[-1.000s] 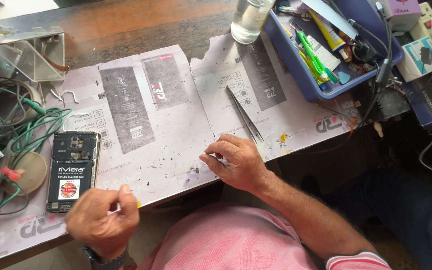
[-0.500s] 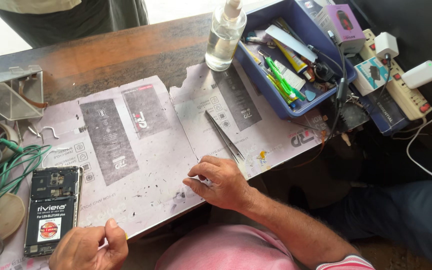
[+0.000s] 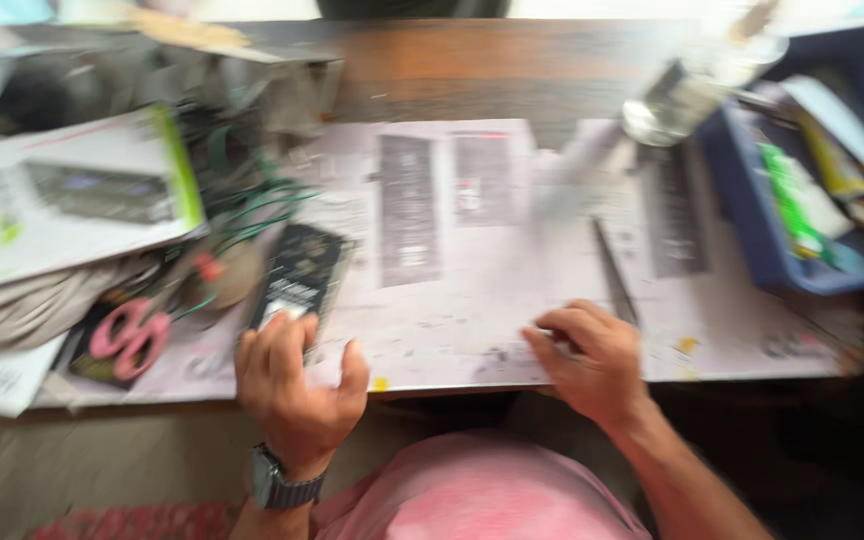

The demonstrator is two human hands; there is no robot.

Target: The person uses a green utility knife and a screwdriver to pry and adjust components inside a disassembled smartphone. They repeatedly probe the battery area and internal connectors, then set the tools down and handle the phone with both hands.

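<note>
My left hand (image 3: 297,385) has moved up to grasp the dark rectangular phone (image 3: 302,275); pink-handled scissors (image 3: 127,335) beside; right hand (image 3: 592,360) curled, grip unclear

A dark wooden desk (image 3: 472,70) is stretching across the blurred view, its bare top showing along the far edge. White printed paper sheets (image 3: 492,260) are covering most of it. Bright daylight is coming in from beyond the far edge, washing out the top of the picture. A blue tray (image 3: 752,230) is sitting at the right end. Below the near edge, a dull grey-brown floor (image 3: 102,470) is showing.
</note>
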